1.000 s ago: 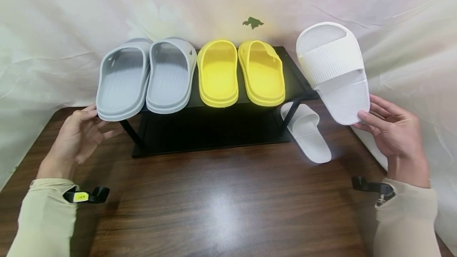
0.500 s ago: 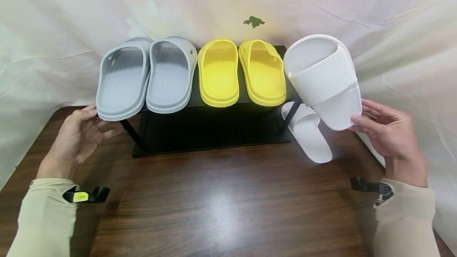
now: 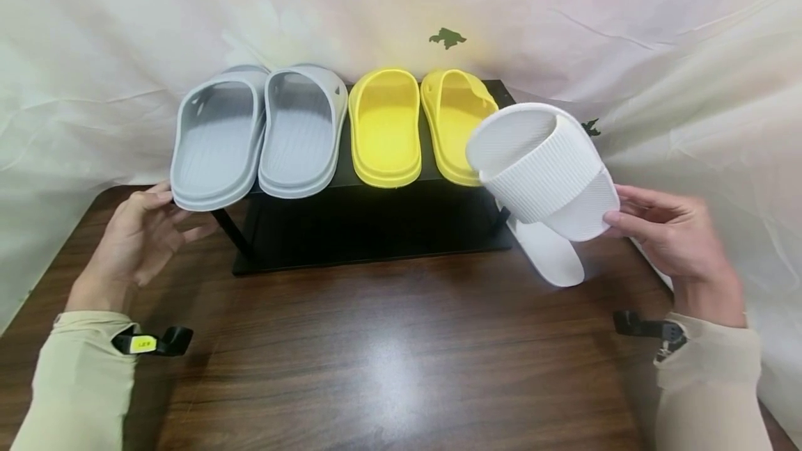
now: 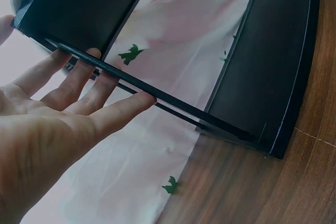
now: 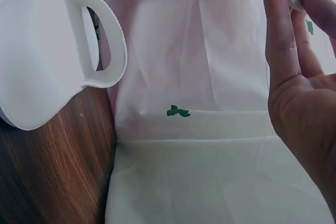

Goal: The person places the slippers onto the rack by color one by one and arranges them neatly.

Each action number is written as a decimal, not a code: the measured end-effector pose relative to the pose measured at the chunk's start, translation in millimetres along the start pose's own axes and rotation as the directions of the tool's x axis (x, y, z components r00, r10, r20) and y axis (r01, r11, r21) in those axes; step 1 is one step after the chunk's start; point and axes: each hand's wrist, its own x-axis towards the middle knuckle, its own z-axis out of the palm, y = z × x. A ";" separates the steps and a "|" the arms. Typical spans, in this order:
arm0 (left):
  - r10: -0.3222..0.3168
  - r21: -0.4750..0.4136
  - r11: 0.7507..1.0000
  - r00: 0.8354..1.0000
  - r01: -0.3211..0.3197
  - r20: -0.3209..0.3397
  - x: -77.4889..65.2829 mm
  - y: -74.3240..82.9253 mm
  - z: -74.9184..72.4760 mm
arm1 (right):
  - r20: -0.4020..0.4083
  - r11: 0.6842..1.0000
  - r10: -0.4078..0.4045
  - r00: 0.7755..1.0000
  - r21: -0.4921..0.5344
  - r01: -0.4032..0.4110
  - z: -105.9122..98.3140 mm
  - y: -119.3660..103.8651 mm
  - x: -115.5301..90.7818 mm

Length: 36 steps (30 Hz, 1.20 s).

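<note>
My right hand (image 3: pixel 677 242) pinches a white slide sandal (image 3: pixel 539 179) by its heel end, thumb on the footbed. The slide is held up, tilted, with its ribbed strap toward me, and overlaps the right yellow clog (image 3: pixel 454 134) in the head view. Another white slide (image 5: pixel 42 56) lies on the table beside the rack, partly hidden in the head view. My left hand (image 4: pixel 68 114) is at the left end of the black shoe rack (image 3: pixel 344 179), its nearly straight fingers touching the side bar (image 4: pixel 184 107) and the thumb at the shelf corner.
Two grey clogs (image 3: pixel 294 134) stand on the left of the rack's top, with the left yellow clog (image 3: pixel 385 131) beside them. The rack's black lower shelf (image 3: pixel 370 228) sits close over the brown wood table (image 3: pixel 376 339). Pale cloth (image 3: pixel 351 12) hangs behind and at both sides.
My right hand has brought the held slide left and down, from the right of the rack to in front of the right yellow clog, tilting it more. My left hand stays in place.
</note>
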 end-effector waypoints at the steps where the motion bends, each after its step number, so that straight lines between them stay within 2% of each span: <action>1: 0.000 0.005 1.000 1.000 0.000 -0.002 0.1 0.0 0.2 | 0.007 1.000 0.012 1.000 -0.017 -0.011 0.9 0.0 -0.2; 5: -0.006 0.022 1.000 1.000 0.006 -0.014 0.1 0.8 1.4 | -0.002 0.982 0.080 0.997 -0.169 -0.079 4.8 -1.9 -0.4; 8: -0.007 0.020 1.000 1.000 0.007 -0.018 0.9 0.9 1.9 | -0.040 0.939 0.138 0.990 -0.313 -0.143 7.8 -3.7 -0.8; 10: -0.003 0.017 1.000 1.000 0.003 -0.015 1.3 0.6 1.7 | -0.051 0.910 0.176 0.983 -0.372 -0.182 8.6 -4.0 -1.2; 12: 0.001 0.012 1.000 1.000 -0.001 -0.014 1.6 -0.2 1.6 | -0.057 0.888 0.202 0.978 -0.411 -0.207 9.2 -3.9 -1.5; 19: 0.004 0.002 1.000 1.000 -0.004 -0.014 1.6 -1.0 2.1 | -0.024 0.858 0.267 0.963 -0.450 -0.249 10.7 -2.1 -0.8; 22: 0.001 0.002 1.000 1.000 -0.001 -0.015 1.7 -0.6 2.3 | -0.013 0.830 0.288 0.958 -0.496 -0.256 12.0 -1.9 0.4; 24: -0.001 0.001 1.000 1.000 0.001 -0.015 1.9 -0.4 2.4 | -0.007 0.777 0.291 0.957 -0.581 -0.241 12.9 -2.0 1.3; 28: -0.004 -0.013 1.000 1.000 0.004 -0.021 2.2 -0.3 2.3 | -0.007 0.628 0.300 0.954 -0.751 -0.203 15.1 -1.3 3.3; 30: -0.003 -0.015 1.000 1.000 0.003 -0.023 2.3 -0.5 2.1 | 0.001 0.592 0.309 0.951 -0.783 -0.191 16.0 -0.1 4.1; 32: -0.003 -0.018 1.000 1.000 0.002 -0.021 2.2 -0.8 1.8 | 0.009 0.590 0.326 0.945 -0.783 -0.196 16.7 1.4 4.7; 36: 0.001 -0.024 1.000 1.000 -0.001 -0.015 2.2 -1.5 1.0 | 0.036 0.606 0.349 0.936 -0.771 -0.196 17.6 4.4 5.6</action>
